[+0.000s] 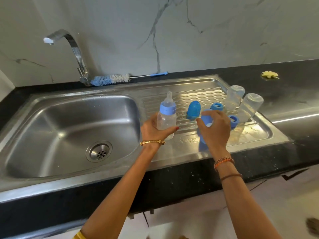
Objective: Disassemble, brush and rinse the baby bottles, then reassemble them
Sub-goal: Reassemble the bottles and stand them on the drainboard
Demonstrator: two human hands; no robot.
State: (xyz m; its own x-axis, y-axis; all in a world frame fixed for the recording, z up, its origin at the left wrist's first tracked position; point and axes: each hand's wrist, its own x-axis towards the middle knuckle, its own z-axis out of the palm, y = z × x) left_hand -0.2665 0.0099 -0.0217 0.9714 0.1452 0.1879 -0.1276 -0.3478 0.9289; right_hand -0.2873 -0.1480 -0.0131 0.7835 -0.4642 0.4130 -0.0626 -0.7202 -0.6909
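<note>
- An assembled baby bottle (166, 116), clear with a blue collar and a silicone nipple, stood upright at the centre of the frame, over the seam between basin and drainboard.
- The left hand (155, 129) gripped its lower body, thumb curled across the front.
- The right hand (215, 129), just right of it, held a blue cap (206, 118) in curled fingers.
- Another blue cap (193, 110) stood on the ribbed drainboard (198, 91) behind the hands.
- Two blue collar rings (216, 106) (234, 121) lay further right.
- Two clear bottle bodies (235, 98) (250, 106) stood upside down at the drainboard's right edge.
- A blue-and-white bottle brush (112, 79) lay at the back, beside the faucet (76, 49) in the upper left.
- The steel sink basin (69, 128) filled the left.
</note>
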